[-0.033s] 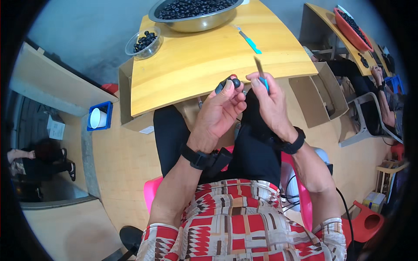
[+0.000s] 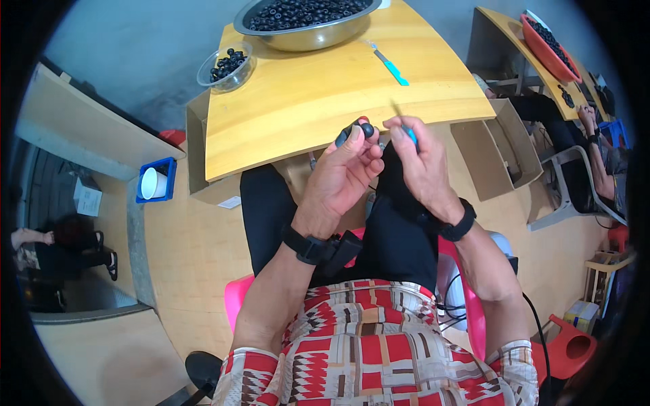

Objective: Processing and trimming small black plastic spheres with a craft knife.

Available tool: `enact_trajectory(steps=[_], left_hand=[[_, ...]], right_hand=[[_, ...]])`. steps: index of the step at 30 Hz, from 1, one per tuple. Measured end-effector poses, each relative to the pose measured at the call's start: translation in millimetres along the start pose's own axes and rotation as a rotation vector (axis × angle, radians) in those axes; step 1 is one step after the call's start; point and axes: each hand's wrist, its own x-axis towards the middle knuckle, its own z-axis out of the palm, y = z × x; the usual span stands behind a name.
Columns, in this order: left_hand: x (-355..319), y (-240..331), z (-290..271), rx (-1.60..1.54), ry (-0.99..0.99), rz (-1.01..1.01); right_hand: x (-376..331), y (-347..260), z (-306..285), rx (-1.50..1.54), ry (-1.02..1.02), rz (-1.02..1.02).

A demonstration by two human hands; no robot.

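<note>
Just off the table's near edge, my left hand [image 2: 337,169] pinches a small round black part [image 2: 367,129] between thumb and fingertips. Something dark covers its index finger, and a bit of red shows at the fingertip. Close to its right, my right hand [image 2: 426,162] is closed round a craft knife [image 2: 410,134] with a teal handle, its blade blurred and pointing up toward the table. Knife and black part are apart. A second teal-handled knife [image 2: 393,72] lies on the wooden table [image 2: 291,111]. Behind it stands a metal basin [image 2: 311,40] heaped with black ring-like parts.
A clear plastic bowl [image 2: 238,81] with several black parts sits at the table's left edge. Cardboard boxes [image 2: 484,155] flank the table below. At the right, another person sits by a table with a red basin [image 2: 542,54]. A white cup [image 2: 153,183] stands in a blue tray at left.
The knife in my right hand has turned slightly, its blade tip now farther left and blurred. My left hand stays in place with the black part.
</note>
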Motion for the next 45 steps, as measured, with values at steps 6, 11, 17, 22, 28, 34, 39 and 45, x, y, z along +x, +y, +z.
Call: enact_trajectory(steps=[6, 11, 17, 22, 28, 34, 39, 45], left_hand=[[-6.6, -1.7, -4.5, -0.174, -0.111, -0.035], [-7.5, -1.9, -5.1, -0.162, -0.092, -0.009], [-6.2, -2.3, -4.3, -0.139, -0.094, -0.003], [-7.7, -2.4, -3.9, -0.11, -0.079, 0.01], [-7.8, -3.6, -4.3, -0.09, -0.074, 0.055], [-11.6, -0.7, 2.5, -0.043, -0.044, 0.086], [-15.8, 0.6, 8.8, 0.025, -0.065, 0.084], [-10.9, -8.0, -1.8, 0.032, -0.066, 0.136]], right_hand=[[-0.7, -6.1, -10.3, -0.535, -0.087, -0.488], [0.1, -8.5, -10.2, -0.592, -0.095, -0.497], [0.1, -8.1, -9.2, -0.601, -0.093, -0.492], [0.5, -10.2, -11.0, -0.601, -0.112, -0.474], [0.5, -6.7, -8.6, -0.649, -0.101, -0.506], [2.7, -2.2, -6.2, -0.659, -0.136, -0.482], [8.7, 15.3, -11.4, -0.533, -0.087, -0.142], [-4.6, -18.1, 2.0, 0.249, -0.163, 0.141]])
